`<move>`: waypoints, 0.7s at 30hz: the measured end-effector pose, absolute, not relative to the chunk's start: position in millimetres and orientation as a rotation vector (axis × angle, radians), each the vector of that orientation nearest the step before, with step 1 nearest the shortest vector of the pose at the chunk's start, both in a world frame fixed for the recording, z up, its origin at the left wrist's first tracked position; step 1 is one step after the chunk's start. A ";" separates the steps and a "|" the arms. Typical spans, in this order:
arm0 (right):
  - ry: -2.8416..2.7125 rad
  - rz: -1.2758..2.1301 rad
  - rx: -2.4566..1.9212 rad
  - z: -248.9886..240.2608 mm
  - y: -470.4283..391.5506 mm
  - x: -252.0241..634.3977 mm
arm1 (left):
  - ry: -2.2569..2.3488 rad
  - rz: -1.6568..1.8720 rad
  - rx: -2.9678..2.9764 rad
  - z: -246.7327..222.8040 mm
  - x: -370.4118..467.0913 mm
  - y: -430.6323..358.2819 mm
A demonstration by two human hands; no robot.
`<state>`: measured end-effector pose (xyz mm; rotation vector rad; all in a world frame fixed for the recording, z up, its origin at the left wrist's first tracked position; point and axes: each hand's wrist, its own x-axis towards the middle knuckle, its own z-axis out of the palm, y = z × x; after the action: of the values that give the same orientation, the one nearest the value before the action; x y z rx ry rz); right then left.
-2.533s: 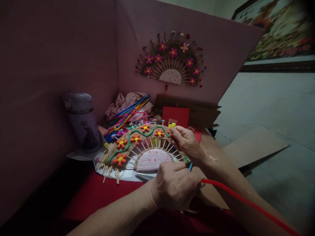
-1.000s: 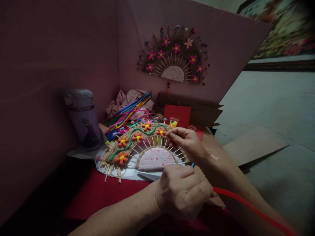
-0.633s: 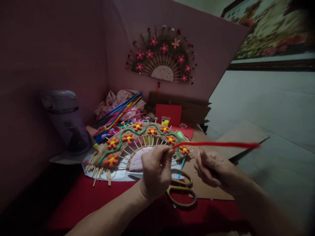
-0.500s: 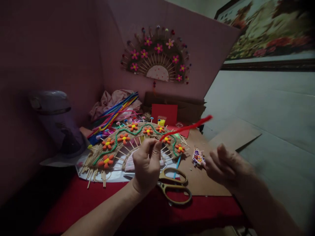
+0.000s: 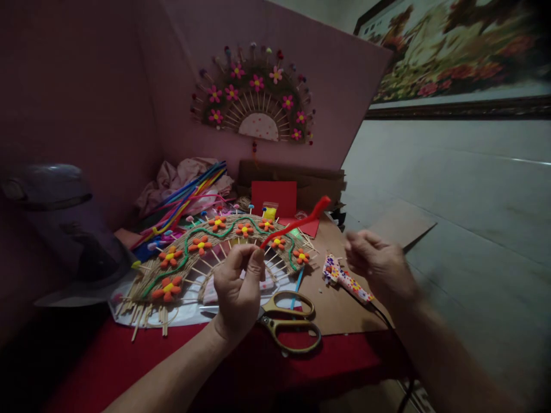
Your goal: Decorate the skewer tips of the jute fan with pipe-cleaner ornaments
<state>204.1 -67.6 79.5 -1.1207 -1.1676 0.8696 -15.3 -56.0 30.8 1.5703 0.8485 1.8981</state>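
My left hand (image 5: 239, 281) is closed in a pinch on the lower end of a red pipe cleaner (image 5: 290, 226), which slants up to the right with a bent tip. To the right, my right hand (image 5: 379, 261) hovers apart from it, fingers curled together, with nothing visible in them. Behind my left hand lies a fan-shaped twine craft (image 5: 200, 229) with orange flowers, a green wavy line and stick ribs. Gold-handled scissors (image 5: 316, 338) rest beside my left wrist, blades partly hidden. A flower-patterned glue gun (image 5: 346, 281) lies below my right hand, its cord trailing off.
Colourful pipe cleaners (image 5: 193, 198) are piled at the back left near a bottle (image 5: 55, 223). Brown cardboard (image 5: 331, 315) covers the table's right side; red card (image 5: 274, 197) stands behind. A similar fan (image 5: 258, 100) with pink flowers hangs on the pink backboard.
The view has swung rightward, so most things appear farther left. My right hand has come inward and up, uncovering the glue gun. The red pipe cleaner stays in my left hand, its tip now bent.
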 end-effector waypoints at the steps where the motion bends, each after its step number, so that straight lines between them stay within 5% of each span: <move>1: -1.215 0.844 -1.188 72.5 -57.7 206.7 | 0.855 1.902 1.668 30.2 -16.1 -56.9; 9: -1.692 0.460 -1.542 32.9 8.8 215.8 | 0.194 1.498 2.816 26.3 -7.8 -62.7; 21: -1.753 0.546 -1.708 22.7 31.0 215.2 | 0.228 1.526 2.818 26.2 -7.1 -60.6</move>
<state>215.2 31.0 22.7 -1.7078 -1.7528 0.5463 -7.1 -60.6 26.2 2.8181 0.2277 1.5264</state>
